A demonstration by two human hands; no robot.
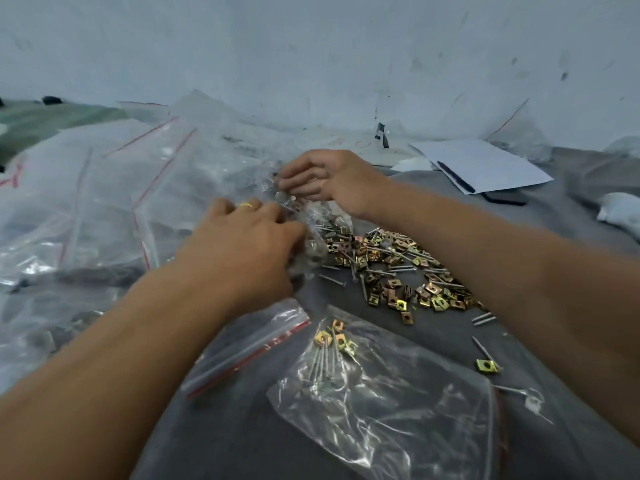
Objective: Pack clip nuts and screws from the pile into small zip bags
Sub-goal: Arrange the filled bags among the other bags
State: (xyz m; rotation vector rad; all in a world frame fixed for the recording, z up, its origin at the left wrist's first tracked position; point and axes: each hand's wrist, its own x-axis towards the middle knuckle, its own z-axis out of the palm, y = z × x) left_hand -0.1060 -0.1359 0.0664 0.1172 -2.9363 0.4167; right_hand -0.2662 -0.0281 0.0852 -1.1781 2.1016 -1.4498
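A pile of brass-coloured clip nuts and grey screws (391, 268) is spread over the dark grey cloth, right of centre. At its far left end lies a small clear bag (323, 221) with screws inside. My left hand (242, 244), with a gold ring, grips that bag from the near side. My right hand (329, 180) pinches the bag's far part with curled fingers. Nearer to me, a small zip bag (388, 393) holds several clip nuts and screws. An empty zip bag with a red strip (256, 344) lies beside it under my left forearm.
Large clear zip bags with red seams (104, 202) cover the left side. White papers with a dark pen (481, 166) and a black phone (504, 197) lie at the back right. A pale wall (346, 57) closes the far side. Stray screws and a clip nut (486, 365) lie at the right.
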